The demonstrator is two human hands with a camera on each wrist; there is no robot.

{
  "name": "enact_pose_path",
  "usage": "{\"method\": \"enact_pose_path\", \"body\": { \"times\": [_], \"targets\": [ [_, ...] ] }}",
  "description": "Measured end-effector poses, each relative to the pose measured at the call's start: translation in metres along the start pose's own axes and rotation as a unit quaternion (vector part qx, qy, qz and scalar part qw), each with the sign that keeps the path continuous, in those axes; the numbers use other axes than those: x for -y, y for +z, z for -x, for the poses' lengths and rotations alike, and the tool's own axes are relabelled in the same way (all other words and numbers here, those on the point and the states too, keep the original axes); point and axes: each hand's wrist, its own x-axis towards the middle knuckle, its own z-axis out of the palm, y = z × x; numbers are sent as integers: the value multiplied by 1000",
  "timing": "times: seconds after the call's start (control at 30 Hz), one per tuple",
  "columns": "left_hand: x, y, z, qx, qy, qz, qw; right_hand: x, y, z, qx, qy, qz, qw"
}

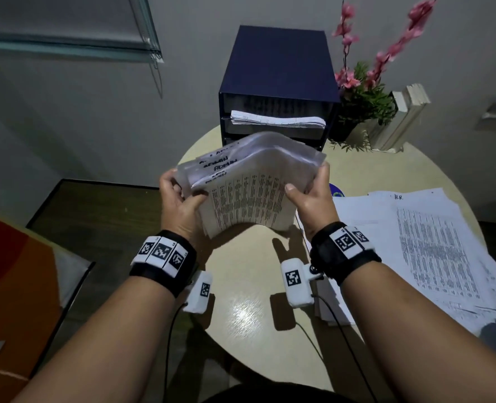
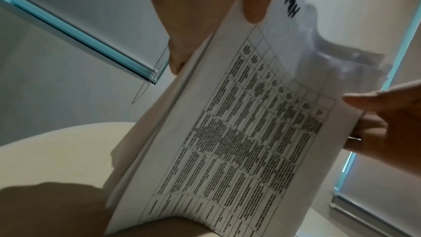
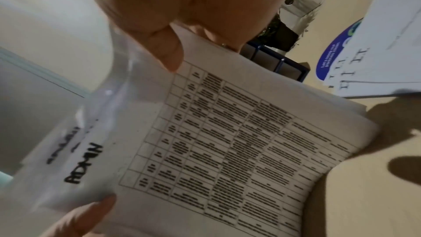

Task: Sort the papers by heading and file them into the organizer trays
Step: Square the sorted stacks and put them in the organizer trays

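Note:
A thick stack of papers (image 1: pixel 249 193) with printed tables and handwritten "ADMIN" headings is held in the air over the round table (image 1: pixel 249 309). My left hand (image 1: pixel 180 199) grips its left edge, thumb on top. My right hand (image 1: pixel 308 193) grips its right edge the same way. The top sheets curl up and fan out, blurred. Up close, the stack (image 2: pixel 239 132) shows the left thumb (image 2: pixel 255 1) pressing beside the heading. The right wrist view shows the same stack (image 3: pixel 227 150). The dark blue organizer (image 1: pixel 278 82) stands behind, with a pile of sheets (image 1: pixel 278 119) in one tray.
A spread pile of printed sheets (image 1: pixel 421 251), one headed "H.R", covers the table's right side. A potted plant with pink flowers (image 1: pixel 360 91) and upright white books (image 1: pixel 401 120) stand right of the organizer. An orange surface (image 1: pixel 11 286) lies at the left.

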Motion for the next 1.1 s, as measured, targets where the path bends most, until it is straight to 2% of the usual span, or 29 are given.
{"method": "enact_pose_path", "body": {
  "times": [0.17, 0.33, 0.47, 0.6, 0.67, 0.73, 0.8, 0.87, 0.97, 1.03, 1.1],
  "targets": [
    [0, 3, -5, -12, -32, 8, 999, 6, -5, -7, 6, -6, 0, 1000],
    [-4, 10, -15, -49, -64, -3, 997, 4, -3, -13, 1, 42, -1, 999],
    [-9, 20, -19, -67, -149, 64, 984, 0, 6, -11, 2, 41, 18, 999],
    [-11, 21, -19, -32, -53, 3, 998, 2, 6, -10, 7, 26, -62, 998],
    [-9, 18, -16, -15, -31, -22, 999, 5, 4, -10, 9, 6, -49, 999],
    [-10, 18, -13, -12, -13, -34, 999, 7, 2, -9, 7, -36, -19, 999],
    [-13, 17, -10, -1, 9, -22, 1000, 9, 2, -9, 1, -116, 35, 993],
    [-20, 16, -8, 11, 51, -3, 999, 12, 2, -12, -17, -197, 117, 973],
    [-28, 12, -8, 24, 133, -54, 989, 16, 2, -15, -12, -316, 268, 910],
    [-28, 10, -10, 30, 197, -128, 972, 13, -1, -20, 10, -340, 310, 888],
    [-25, 4, -15, 32, 252, -196, 947, 12, -2, -21, 16, -326, 302, 895]
  ]
}}
